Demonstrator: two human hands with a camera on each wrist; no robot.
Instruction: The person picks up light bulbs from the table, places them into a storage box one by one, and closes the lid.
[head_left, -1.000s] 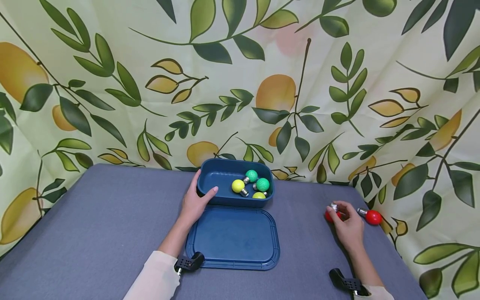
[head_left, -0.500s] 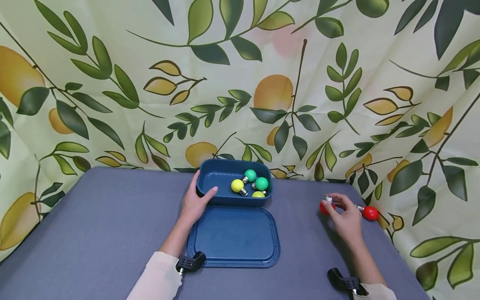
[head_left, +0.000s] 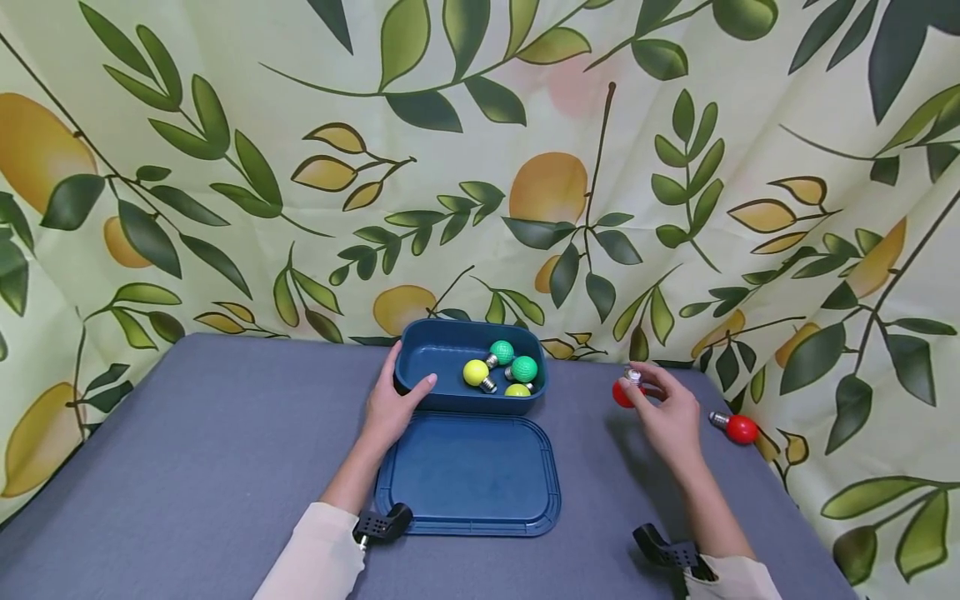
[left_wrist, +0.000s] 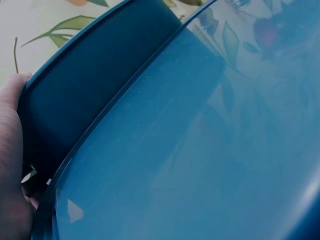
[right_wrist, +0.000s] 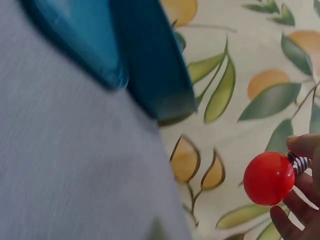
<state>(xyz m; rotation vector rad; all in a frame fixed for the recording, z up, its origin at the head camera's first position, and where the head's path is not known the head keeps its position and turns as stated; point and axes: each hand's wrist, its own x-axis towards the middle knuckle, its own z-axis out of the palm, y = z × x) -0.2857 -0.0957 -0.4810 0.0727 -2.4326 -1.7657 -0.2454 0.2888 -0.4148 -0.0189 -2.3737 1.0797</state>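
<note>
My right hand (head_left: pixel 670 417) pinches a red light bulb (right_wrist: pixel 269 178) by its silver screw base, red globe downward, above the table right of the box. At the left end of a blue plastic box (head_left: pixel 442 402), my left hand (head_left: pixel 391 407) grips the wall, thumb at the front rim and fingers round the outer side. Inside the box, toward its right end, lie two green bulbs (head_left: pixel 524 368) and two yellow bulbs (head_left: pixel 476 372). In the left wrist view the thumb (left_wrist: pixel 11 95) shows against the box's wall.
The box's blue lid (head_left: pixel 468 475) lies flat in front of it. Another red bulb (head_left: pixel 742 429) lies near the right edge of the grey cloth-covered table (head_left: pixel 187 467). A leaf-and-fruit patterned curtain (head_left: pixel 465 250) hangs behind and along the sides.
My right hand has lifted the red bulb and carried it left toward the box, away from the other red bulb. The left hand stays on the box.
</note>
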